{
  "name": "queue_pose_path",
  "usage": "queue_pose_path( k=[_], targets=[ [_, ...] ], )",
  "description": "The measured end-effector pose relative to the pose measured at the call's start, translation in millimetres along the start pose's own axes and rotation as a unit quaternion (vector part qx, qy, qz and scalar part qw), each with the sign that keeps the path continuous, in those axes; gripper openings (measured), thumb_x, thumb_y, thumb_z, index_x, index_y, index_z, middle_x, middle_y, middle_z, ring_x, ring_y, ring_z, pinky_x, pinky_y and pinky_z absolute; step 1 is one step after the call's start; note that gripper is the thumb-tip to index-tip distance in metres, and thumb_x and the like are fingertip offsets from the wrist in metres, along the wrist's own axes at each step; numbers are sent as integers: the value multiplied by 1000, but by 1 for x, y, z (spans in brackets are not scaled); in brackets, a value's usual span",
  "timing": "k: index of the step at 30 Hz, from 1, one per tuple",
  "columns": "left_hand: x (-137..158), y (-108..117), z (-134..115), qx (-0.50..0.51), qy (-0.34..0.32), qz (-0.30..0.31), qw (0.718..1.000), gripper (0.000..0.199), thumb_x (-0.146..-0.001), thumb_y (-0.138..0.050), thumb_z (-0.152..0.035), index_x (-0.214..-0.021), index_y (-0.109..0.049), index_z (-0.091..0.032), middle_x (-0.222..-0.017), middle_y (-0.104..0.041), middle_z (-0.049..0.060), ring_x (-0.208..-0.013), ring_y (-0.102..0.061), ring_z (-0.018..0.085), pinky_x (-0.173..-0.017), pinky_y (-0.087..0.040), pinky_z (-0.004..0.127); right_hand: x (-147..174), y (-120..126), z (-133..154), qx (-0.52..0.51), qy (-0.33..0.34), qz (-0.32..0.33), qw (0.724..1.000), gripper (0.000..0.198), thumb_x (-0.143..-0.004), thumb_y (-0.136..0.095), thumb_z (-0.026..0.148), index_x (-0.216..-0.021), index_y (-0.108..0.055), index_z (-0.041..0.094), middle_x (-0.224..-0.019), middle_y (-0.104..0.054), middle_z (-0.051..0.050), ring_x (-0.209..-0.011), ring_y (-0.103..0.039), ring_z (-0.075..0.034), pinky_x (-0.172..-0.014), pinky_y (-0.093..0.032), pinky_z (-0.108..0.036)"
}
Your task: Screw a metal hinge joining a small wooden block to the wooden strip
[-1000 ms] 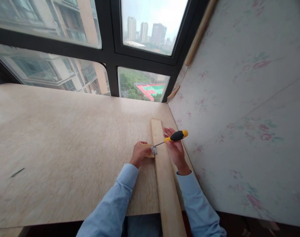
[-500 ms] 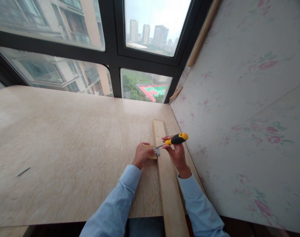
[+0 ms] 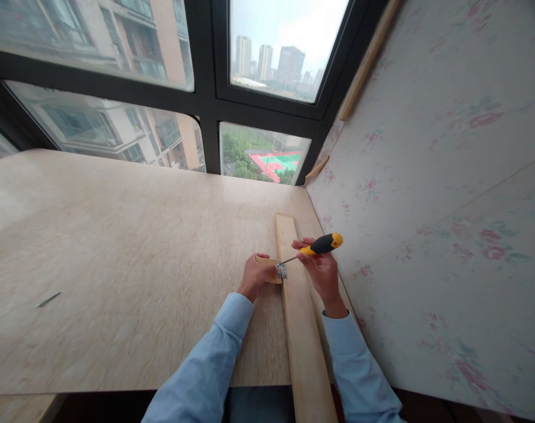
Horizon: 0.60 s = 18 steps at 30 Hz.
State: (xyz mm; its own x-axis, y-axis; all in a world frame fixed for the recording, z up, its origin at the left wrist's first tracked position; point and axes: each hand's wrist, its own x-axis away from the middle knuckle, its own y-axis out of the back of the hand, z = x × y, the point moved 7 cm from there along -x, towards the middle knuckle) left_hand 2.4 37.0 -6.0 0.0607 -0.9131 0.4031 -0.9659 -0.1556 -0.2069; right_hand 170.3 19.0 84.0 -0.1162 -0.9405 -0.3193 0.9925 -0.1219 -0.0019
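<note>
At far left, a slender grey metal piece [image 3: 49, 299] lies slantwise on the marbled surface [image 3: 126, 252], well apart from the hands. Behind, a dark window frame [image 3: 208, 106] holds several panes; the lower middle one shows greenery and a red-and-green court. Left of centre, the left hand [image 3: 253, 276], in a light blue cuff, is closed on a small wooden piece [image 3: 273, 280], its thumb over the top. This piece meets the left edge of a long wooden board [image 3: 305, 341], which lies on the surface and runs past its near edge. A metal hinge [image 3: 282, 271] with visible holes spans the joint. The tip of a screwdriver [image 3: 324, 244] is at the hinge's upper left part; its exact seating is too small to tell. The right hand [image 3: 323, 276] holds the tilted yellow-and-black handle, fingers near the shaft. At far right stands a flower-papered wall [image 3: 448, 194].
</note>
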Motion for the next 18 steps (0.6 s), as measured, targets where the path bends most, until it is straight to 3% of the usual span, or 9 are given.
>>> queue_pose_path(
  k=[2,4,6,8,11,14,18],
  targets=[
    [0,0,0,1,0,-2,1000,48,-46,-72,-4,-89,-56,-14,-67,-62,1,-56,-58,14,-49,-48,24,0,8,-3,57,11,-58,997,39,-72,-79,38,-103,-62,21,-99,-75,-8,-95,-71,-28,-91,-54,-48],
    [0,0,0,3,-1,-2,1000,48,-46,-73,-3,-89,-56,-14,-67,-62,1,-56,-59,14,-49,-48,23,0,9,-3,85,31,-65,994,34,-77,-74,45,-99,-64,21,-97,-75,-9,-97,-70,-28,-94,-52,-49],
    [0,0,0,5,-2,-2,1000,48,-46,-73,-2,-89,-57,-14,-67,-62,1,-56,-59,14,-49,-48,23,0,3,-1,58,43,-29,997,38,-87,-59,52,-110,-63,22,-113,-72,-11,-110,-65,-28,-101,-47,-50],
    [0,0,0,4,-2,-5,1000,47,-46,-73,-2,-88,-57,-14,-66,-62,1,-56,-59,14,-49,-48,22,1,-4,2,-3,33,19,999,48,-92,-48,55,-128,-54,24,-136,-58,-10,-127,-54,-26,-108,-41,-50],
    [-1,1,1,0,-1,-7,1000,46,-46,-73,-3,-87,-58,-14,-67,-63,1,-57,-60,14,-50,-48,22,2,-9,6,-59,5,53,997,54,-91,-52,52,-139,-44,27,-150,-42,-7,-138,-40,-25,-112,-36,-50],
    [-1,0,2,7,0,-2,1000,46,-46,-73,-3,-87,-57,-14,-67,-63,0,-57,-59,14,-49,-48,22,1,-4,7,-48,-6,17,999,52,-85,-66,43,-132,-52,25,-140,-55,-9,-129,-52,-26,-109,-40,-50],
    [-2,-1,2,23,-1,7,1000,47,-45,-73,-3,-87,-56,-14,-67,-62,1,-56,-58,14,-49,-48,23,-1,10,2,-4,1,-70,998,41,-68,-82,36,-102,-65,19,-99,-75,-8,-98,-69,-27,-91,-53,-48]
  ],
)
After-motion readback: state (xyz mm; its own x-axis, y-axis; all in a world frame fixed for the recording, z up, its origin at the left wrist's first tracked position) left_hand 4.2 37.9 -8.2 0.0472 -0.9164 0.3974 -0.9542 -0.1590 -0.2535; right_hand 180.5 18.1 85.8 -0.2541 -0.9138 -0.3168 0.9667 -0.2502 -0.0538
